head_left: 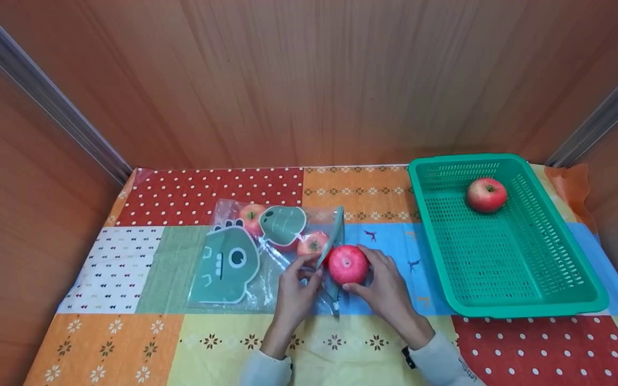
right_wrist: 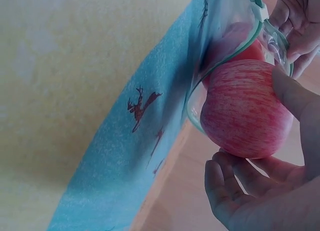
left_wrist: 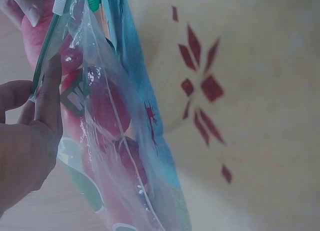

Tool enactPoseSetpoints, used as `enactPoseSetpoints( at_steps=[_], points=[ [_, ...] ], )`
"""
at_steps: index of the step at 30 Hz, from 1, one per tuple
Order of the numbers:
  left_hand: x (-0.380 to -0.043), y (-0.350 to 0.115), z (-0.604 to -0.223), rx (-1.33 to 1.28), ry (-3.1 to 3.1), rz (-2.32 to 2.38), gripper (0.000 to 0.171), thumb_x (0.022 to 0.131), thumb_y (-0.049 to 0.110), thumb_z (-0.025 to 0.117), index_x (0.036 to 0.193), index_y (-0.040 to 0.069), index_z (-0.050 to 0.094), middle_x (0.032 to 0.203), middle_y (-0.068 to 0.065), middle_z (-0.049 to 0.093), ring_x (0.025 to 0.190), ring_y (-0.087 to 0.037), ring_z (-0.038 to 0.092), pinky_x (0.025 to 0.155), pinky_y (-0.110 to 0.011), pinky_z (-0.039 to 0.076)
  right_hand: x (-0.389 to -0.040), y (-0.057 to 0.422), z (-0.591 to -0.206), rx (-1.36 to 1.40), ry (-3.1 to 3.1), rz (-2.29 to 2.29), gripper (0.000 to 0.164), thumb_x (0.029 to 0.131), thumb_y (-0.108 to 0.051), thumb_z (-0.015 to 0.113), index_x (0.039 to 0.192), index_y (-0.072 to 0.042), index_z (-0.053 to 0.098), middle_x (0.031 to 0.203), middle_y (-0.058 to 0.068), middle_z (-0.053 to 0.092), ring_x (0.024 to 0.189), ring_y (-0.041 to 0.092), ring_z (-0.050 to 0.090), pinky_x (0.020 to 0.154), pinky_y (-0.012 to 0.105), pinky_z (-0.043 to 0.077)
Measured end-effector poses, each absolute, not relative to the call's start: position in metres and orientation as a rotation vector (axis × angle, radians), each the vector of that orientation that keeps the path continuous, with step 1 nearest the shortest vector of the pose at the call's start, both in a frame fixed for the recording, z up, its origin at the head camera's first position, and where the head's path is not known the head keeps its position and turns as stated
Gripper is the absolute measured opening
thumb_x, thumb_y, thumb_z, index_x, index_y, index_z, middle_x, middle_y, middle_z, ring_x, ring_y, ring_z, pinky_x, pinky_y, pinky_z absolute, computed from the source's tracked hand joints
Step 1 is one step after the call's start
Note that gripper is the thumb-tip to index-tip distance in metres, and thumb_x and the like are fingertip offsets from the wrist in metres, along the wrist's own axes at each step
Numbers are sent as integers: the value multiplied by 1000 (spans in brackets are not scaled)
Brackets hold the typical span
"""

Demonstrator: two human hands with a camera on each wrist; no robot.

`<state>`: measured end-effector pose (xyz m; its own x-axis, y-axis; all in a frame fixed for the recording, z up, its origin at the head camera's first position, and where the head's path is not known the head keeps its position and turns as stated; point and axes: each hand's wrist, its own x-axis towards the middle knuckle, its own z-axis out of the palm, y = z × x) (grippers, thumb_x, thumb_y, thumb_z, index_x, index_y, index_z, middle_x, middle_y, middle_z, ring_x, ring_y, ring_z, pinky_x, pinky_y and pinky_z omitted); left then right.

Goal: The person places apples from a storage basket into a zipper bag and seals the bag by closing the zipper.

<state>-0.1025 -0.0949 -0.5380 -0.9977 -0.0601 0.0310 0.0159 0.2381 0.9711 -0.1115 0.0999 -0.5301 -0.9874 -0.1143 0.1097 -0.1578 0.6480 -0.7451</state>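
A red apple [right_wrist: 245, 111] is held between the thumb and fingers of my right hand [head_left: 387, 284], right at the mouth of a clear zip bag [head_left: 271, 284]. My left hand [head_left: 297, 287] pinches the bag's green zip edge [left_wrist: 44, 56] between thumb and fingers, and the mouth gapes toward the apple in the right wrist view. Several apples lie inside the bag, among them one near the top [head_left: 251, 217] and one close to the opening [head_left: 313, 244]. Green cartoon monster prints [head_left: 226, 265] partly hide them. A white slider [left_wrist: 59, 4] sits on the zip.
A green plastic basket [head_left: 438, 257] stands on the right with one apple [head_left: 487, 195] in its far part. The patchwork tablecloth [head_left: 110, 268] lies under everything. Wooden panels [head_left: 309, 80] rise at the back and both sides.
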Motion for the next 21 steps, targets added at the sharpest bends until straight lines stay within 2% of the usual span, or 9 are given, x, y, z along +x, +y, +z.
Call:
enactPoseSetpoints(
  at_steps=[9, 21],
  points=[
    [-100, -95, -539, 19, -2404, -1900, 33, 97, -3, 70, 129, 1, 69, 107, -13, 69, 86, -20, 68, 74, -24, 59, -115, 90, -533, 218, -2821, 1301, 79, 79, -17, 95, 147, -3, 57, 138, 17, 63, 124, 35, 57, 100, 55, 57],
    [-100, -96, -536, -4, -2407, -1895, 31, 98, -2, 68, 129, 2, 69, 109, -12, 69, 87, -19, 68, 74, -25, 60, -123, 78, -533, 244, -2817, 1301, 80, 79, -19, 95, 149, -4, 57, 140, 15, 64, 123, 32, 56, 98, 50, 58]
  ],
)
